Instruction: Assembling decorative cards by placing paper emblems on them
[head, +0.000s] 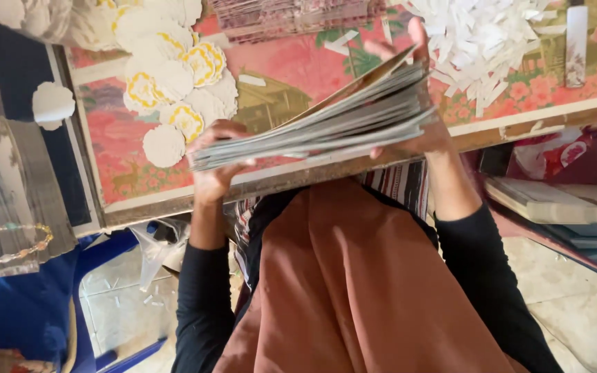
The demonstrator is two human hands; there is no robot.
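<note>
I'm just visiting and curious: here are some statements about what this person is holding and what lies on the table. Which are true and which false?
1. Both hands hold a stack of cards. True: the left hand and right hand grip its two ends.
2. The scalloped paper discs lie on the floor. False: they lie on the patterned table.
3. White paper strips are piled near the right hand. True.
4. The sleeves are white. False: they are black.

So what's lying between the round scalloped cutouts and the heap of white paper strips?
In the head view, bare patterned tablecloth lies between cutouts and strips.
</note>
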